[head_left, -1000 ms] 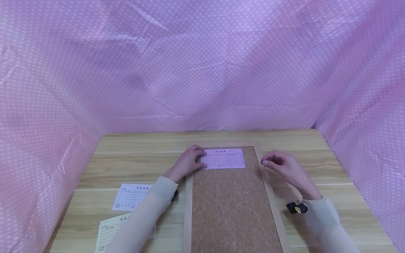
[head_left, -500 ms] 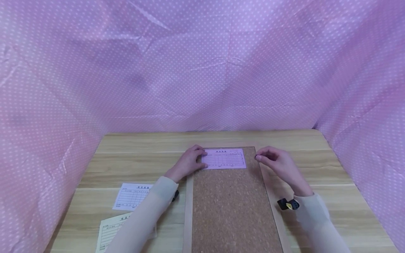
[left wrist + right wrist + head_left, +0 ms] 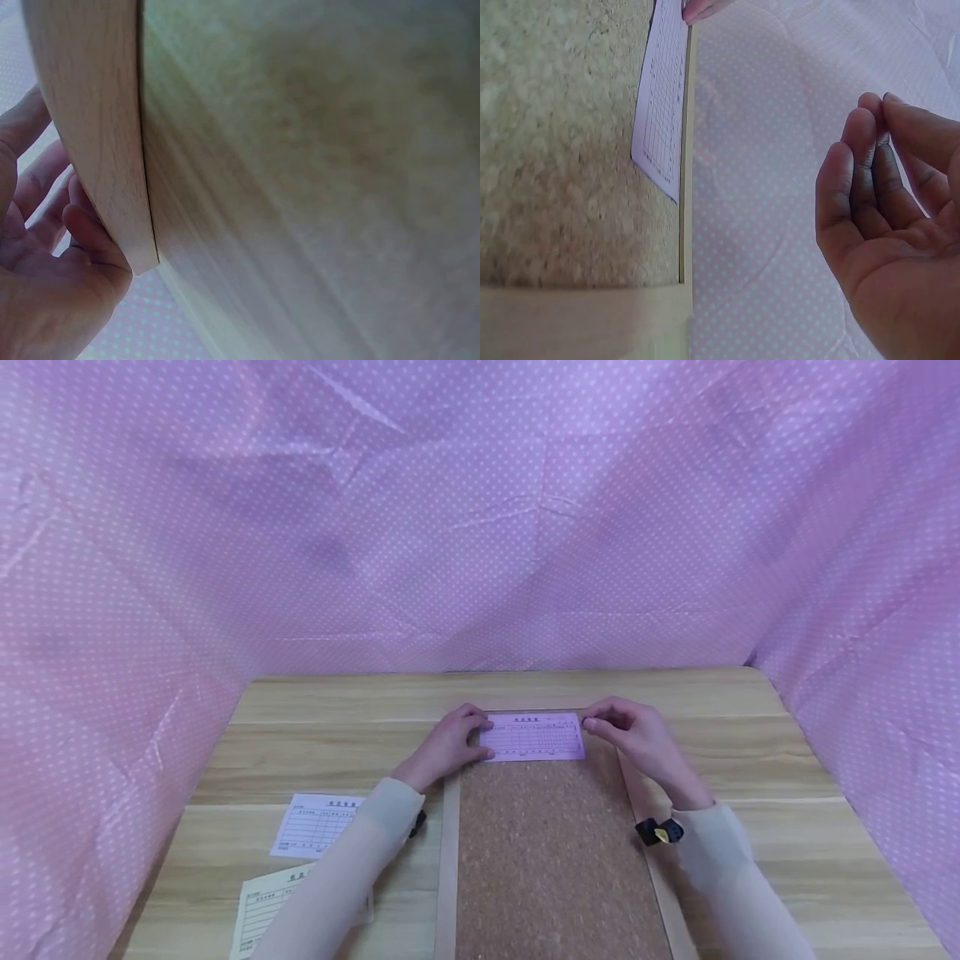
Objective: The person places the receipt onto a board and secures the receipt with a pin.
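Observation:
A pink printed form slip point(image 3: 531, 737) lies across the top of a wood-framed corkboard point(image 3: 551, 860). My left hand point(image 3: 446, 745) rests at the slip's left edge, thumb and fingertips pressing on its corners. In the left wrist view that hand point(image 3: 56, 255) reaches past the frame's side, fingers loosely bent. Close to the slip's upper right corner, my right hand point(image 3: 636, 737) pinches a small dark piece point(image 3: 584, 721) between thumb and fingertips; its kind I cannot tell. The right wrist view has this hand point(image 3: 892, 232) raised over the board, with the piece mostly hidden.
Left of the board, a white form slip point(image 3: 311, 827) and a pale yellow one point(image 3: 262, 906) lie on the wooden table point(image 3: 795, 793), partly covered by the left sleeve point(image 3: 345, 877). Pink dotted cloth point(image 3: 480, 527) hangs around the back and sides.
My right hand has moved left from beyond the board's right frame to the slip's upper right corner, still pinching the small dark piece. The left hand has stayed on the slip.

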The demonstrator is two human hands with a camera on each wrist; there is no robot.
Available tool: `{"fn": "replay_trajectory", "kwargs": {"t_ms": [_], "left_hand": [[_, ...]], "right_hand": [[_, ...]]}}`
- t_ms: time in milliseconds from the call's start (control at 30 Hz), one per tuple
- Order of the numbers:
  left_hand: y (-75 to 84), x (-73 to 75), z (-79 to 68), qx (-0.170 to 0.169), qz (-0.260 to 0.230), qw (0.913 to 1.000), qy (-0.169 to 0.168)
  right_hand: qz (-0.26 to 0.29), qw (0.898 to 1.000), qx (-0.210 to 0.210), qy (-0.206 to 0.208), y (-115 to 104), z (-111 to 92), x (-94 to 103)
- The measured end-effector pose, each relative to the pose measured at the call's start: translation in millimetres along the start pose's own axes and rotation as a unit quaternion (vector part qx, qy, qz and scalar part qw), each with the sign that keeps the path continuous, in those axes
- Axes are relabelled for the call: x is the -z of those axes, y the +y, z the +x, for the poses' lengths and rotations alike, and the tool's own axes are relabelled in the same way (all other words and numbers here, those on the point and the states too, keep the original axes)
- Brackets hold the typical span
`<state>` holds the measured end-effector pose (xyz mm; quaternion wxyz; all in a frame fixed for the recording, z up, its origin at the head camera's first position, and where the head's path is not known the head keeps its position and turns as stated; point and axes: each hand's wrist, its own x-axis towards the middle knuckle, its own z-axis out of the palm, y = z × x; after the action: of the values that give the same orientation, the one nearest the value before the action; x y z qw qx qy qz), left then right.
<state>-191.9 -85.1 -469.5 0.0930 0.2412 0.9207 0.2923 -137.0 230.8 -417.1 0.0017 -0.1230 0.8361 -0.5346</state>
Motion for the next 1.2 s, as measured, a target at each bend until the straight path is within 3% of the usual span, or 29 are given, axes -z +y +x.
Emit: {"fn": "replay_trajectory", "kwargs": {"t_ms": [633, 967, 1200], "left_hand": [[0.5, 1.8, -0.1, -0.002, 0.007, 1.0, -0.001], [-0.8, 0.5, 0.4, 0.0, 0.005, 1.0, -0.003], [-1.1, 1.1, 0.0, 0.003, 0.007, 1.0, -0.004]], "right_hand": [[-0.024, 0.999, -0.031, -0.012, 3.4, 25.0, -30.0], [-0.032, 0.999, -0.013, -0.023, 7.7, 38.0, -39.2], [-0.059, 0.997, -0.032, -0.028, 10.7, 45.2, -43.8]]}}
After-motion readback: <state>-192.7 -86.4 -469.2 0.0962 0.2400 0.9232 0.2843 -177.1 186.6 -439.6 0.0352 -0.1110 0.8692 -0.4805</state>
